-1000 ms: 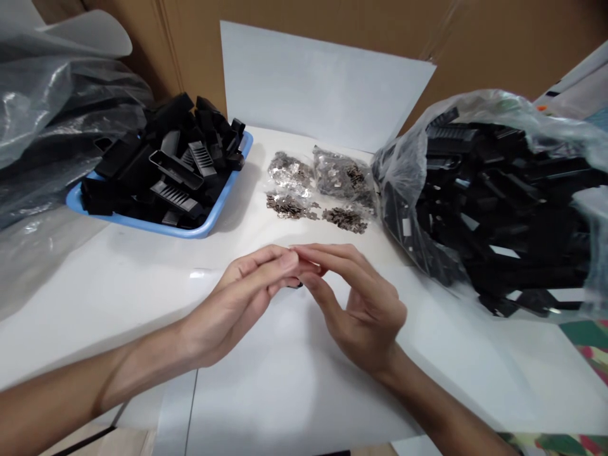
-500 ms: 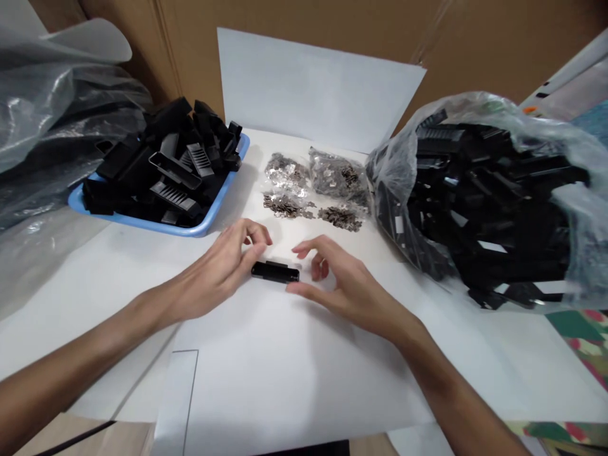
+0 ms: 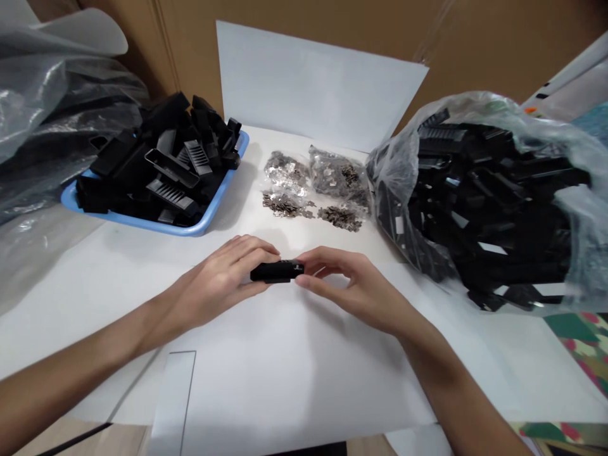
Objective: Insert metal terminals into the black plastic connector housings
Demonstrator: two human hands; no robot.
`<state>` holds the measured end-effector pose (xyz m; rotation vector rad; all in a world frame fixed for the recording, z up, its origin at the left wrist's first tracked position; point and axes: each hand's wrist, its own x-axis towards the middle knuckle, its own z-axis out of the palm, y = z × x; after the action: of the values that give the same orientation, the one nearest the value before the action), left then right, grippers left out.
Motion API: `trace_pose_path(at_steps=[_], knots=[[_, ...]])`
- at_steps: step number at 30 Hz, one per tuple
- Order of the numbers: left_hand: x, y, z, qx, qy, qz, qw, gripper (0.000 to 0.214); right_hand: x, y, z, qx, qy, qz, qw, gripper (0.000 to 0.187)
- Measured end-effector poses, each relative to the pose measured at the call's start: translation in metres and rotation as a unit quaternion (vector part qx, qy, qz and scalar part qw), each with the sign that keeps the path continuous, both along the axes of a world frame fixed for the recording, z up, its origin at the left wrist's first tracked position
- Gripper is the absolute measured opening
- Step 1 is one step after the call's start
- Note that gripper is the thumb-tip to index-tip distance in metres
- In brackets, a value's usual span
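Observation:
Held between both hands over the white work surface is a black plastic clipper guard comb point(image 3: 275, 272), long and narrow, with a small white print near its right end. My left hand point(image 3: 232, 272) grips its left end, fingers over the top and thumb along the lower side. At the right end, the thumb and fingertips of my right hand point(image 3: 344, 278) close on it. The fingers partly hide both ends.
A blue tray point(image 3: 190, 230) heaped with black combs point(image 3: 173, 168) stands at left beside a clear plastic bag point(image 3: 28, 101). Behind the hands lie small metal clips point(image 3: 339, 218) and bags of them point(image 3: 335, 174). An open bag of black parts point(image 3: 494, 209) stands at right.
Both hands have closed on the comb, where the right hand's fingers were apart before. The comb has turned, showing a different side with the print.

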<state>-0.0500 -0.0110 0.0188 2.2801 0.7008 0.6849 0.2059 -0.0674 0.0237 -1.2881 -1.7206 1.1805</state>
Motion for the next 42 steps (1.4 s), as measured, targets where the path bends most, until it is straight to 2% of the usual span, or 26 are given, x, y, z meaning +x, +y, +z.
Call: trace_pose_path(at_steps=[6,9,12,15,18,21,23,25,27,30,32,34,39,42], knots=[[0.001,-0.003,-0.002,-0.036,-0.012,0.014,0.999,0.016,-0.003,0.003,-0.002,-0.048,0.073,-0.001,0.996,0.029],[-0.001,-0.005,-0.002,-0.039,-0.002,0.021,0.999,0.028,-0.003,0.004,-0.005,-0.057,0.102,-0.011,0.993,0.029],[-0.001,-0.005,-0.002,-0.021,0.003,-0.003,1.000,0.039,-0.005,0.004,-0.007,-0.069,0.132,-0.022,0.989,0.028],[0.000,-0.004,-0.002,0.014,0.002,-0.043,0.999,0.036,-0.007,0.003,-0.006,-0.082,0.146,-0.013,0.986,0.029],[0.002,-0.004,0.000,-0.007,-0.013,-0.054,0.998,0.031,-0.009,0.003,-0.004,-0.074,0.135,-0.011,0.988,0.029],[0.006,-0.006,0.003,-0.072,-0.057,-0.013,0.996,0.027,-0.011,0.001,-0.004,-0.008,0.104,-0.019,0.994,0.025],[0.010,-0.007,0.005,-0.144,-0.095,0.051,0.984,0.024,-0.013,-0.002,-0.008,0.083,0.068,-0.039,0.993,0.021],[0.014,-0.007,0.008,-0.224,-0.127,0.103,0.961,0.023,-0.018,-0.004,-0.014,0.197,0.020,-0.068,0.978,0.021],[0.017,-0.006,0.011,-0.299,-0.161,0.121,0.933,0.025,-0.023,-0.006,-0.020,0.295,-0.020,-0.092,0.951,0.032],[0.023,-0.007,0.017,-0.404,-0.213,0.117,0.882,0.027,-0.029,-0.005,-0.023,0.374,-0.051,-0.106,0.920,0.047],[0.026,-0.008,0.021,-0.455,-0.227,0.113,0.853,0.025,-0.031,-0.004,-0.021,0.394,-0.073,-0.112,0.909,0.044],[0.027,-0.011,0.024,-0.480,-0.222,0.110,0.842,0.022,-0.032,-0.005,-0.019,0.399,-0.087,-0.128,0.904,0.037],[0.027,-0.014,0.022,-0.493,-0.194,0.103,0.842,0.024,-0.033,-0.008,-0.017,0.397,-0.091,-0.142,0.902,0.030],[0.026,-0.014,0.018,-0.505,-0.183,0.111,0.836,0.027,-0.032,-0.009,-0.015,0.357,-0.066,-0.137,0.922,0.028]])
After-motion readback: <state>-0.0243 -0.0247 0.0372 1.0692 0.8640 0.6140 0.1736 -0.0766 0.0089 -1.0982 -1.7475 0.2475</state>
